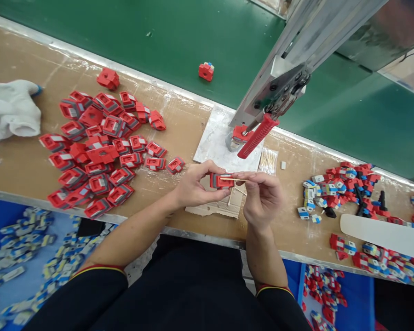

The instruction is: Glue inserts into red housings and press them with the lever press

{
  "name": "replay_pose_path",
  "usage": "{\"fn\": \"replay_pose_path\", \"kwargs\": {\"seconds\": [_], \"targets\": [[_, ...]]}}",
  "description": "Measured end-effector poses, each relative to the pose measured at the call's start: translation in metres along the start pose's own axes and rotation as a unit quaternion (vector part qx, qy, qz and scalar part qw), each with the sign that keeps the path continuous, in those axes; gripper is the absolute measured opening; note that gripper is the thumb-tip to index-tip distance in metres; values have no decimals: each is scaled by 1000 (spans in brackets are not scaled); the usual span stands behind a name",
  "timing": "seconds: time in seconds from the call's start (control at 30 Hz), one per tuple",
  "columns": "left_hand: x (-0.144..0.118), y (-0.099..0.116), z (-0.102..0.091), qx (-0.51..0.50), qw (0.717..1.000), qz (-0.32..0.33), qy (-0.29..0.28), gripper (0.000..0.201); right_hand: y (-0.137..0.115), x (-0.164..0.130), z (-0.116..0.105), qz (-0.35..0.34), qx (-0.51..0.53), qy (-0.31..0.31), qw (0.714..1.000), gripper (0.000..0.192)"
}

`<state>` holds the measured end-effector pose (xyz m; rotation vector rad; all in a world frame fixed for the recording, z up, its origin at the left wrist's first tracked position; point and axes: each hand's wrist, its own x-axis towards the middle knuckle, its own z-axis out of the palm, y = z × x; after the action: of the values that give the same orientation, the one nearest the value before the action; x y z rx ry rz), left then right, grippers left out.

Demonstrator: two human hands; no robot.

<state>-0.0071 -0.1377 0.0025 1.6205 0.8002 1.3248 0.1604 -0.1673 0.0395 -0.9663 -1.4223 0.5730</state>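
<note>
Brown worktable (pixel 179 124) — red parts (pixel 100 147) heaped — beside a green belt (pixel 179 41).

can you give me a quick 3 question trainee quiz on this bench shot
1. True or false: the left hand holds a red block.
2. What thin item does the right hand pinch against that block? A) stick B) screwdriver C) cable
3. Fill in: the press lever has a ____ handle.

Key: 1 true; 2 A; 3 red
</note>
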Motion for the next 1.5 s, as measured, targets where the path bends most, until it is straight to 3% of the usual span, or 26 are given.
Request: {"fn": "replay_pose_path", "kwargs": {"seconds": [0.27,0.57,0.77,0.87,0.97,1.03,1.1,1.2,1.3,1.5], "targets": [[1,-1,1,12,1000,22,10,29,5,-6,-3,-72,-63,14,995,18],[6,1,-3,29,997,68,21,24,4,3,-14,-182,-168,1,969,29],[7,0,-8,44,996,70,23,25,-4,11,-34,-148,-136,3,980,27],[8,-2,-11,51,997,61,22,25,0,14,-49,-124,-176,-128,968,23],[10,-2,-12,50,997,57,20,25,13,12,-54,-103,-234,-293,921,17],[11,-2,-13,49,997,63,21,25,19,10,-53,-99,-246,-331,905,17],[12,-2,-13,54,996,67,17,24,20,9,-51,-88,-225,-298,923,15],[11,-1,-12,70,996,63,8,22,11,9,-45,-72,-145,-133,978,17],[9,-1,-8,75,996,57,0,22,1,9,-35,-75,-63,0,995,17],[6,-3,-4,64,994,84,1,24,-1,8,-20,-67,-19,-13,998,19]]}}
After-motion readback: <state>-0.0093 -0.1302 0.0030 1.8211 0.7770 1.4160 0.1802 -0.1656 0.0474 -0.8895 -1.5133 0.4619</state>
